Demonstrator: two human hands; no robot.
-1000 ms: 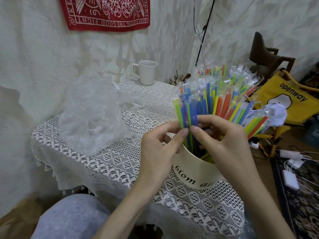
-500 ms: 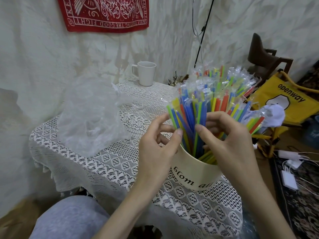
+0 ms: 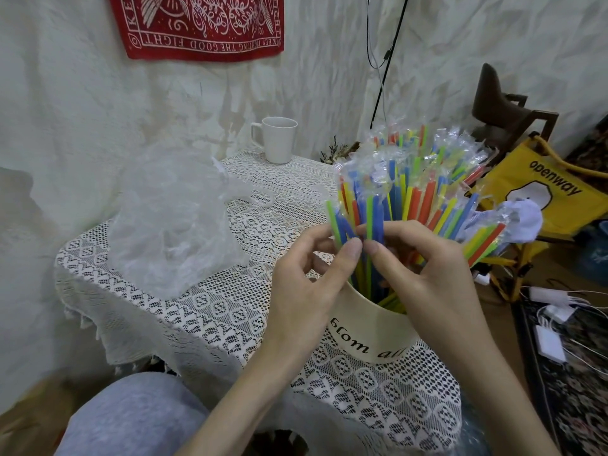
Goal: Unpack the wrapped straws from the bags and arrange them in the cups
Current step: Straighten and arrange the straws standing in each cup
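Both hands have risen higher up the wrapped straws in the cream cup, frame centre: left hand and right hand each pinch them, thumbs now nearly touching.

Soft, even, rather dim light fills the scene with a cool greenish cast, and my hands throw only faint shadows on the white lace tablecloth. The crumpled clear plastic bag catches a pale sheen, with no hard glare. The wide lens bends the edges, so the red printed wall cloth and my grey-clad knee look stretched and slightly soft.
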